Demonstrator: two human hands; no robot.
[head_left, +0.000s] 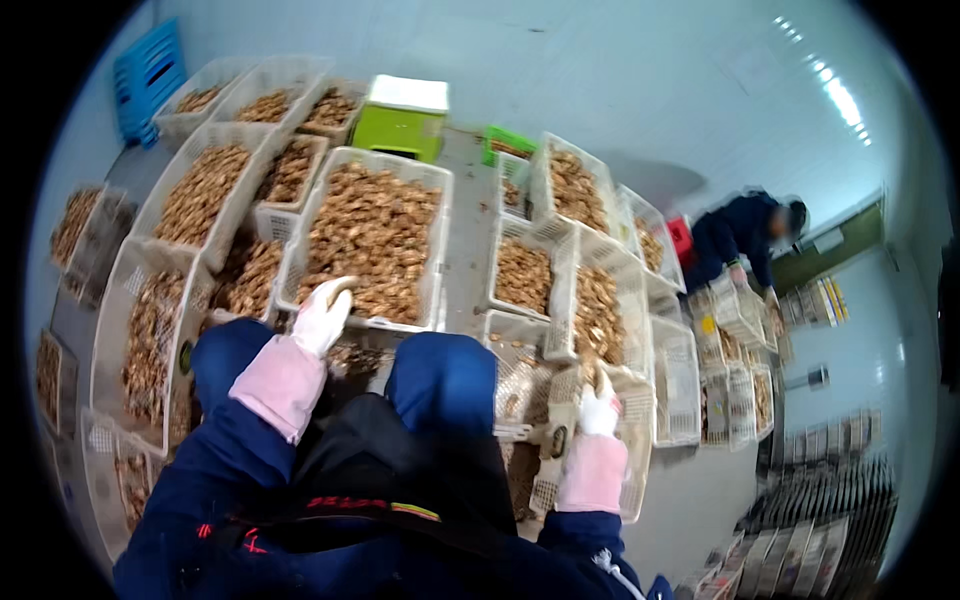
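Note:
My left hand [322,316], in a white glove with a pink cuff, is at the near edge of a large white crate [447,215] heaped with small brown mushroom-like pieces [375,235]. Its fingers look parted, and I see nothing between them. On the right, my right hand [600,408], gloved the same way, reaches over a white crate [636,440]. Its fingers are closed on a brown mushroom-like piece [588,372], partly hidden by the glove. Just beyond it stands another crate [561,335] filled with similar pieces.
Filled white crates [145,215] line my left side, and more stand on the right around a nearly bare one [676,390]. A green box with a white top [405,118] and a blue stool [148,80] are farther back. Another person [735,240] bends over crates at right.

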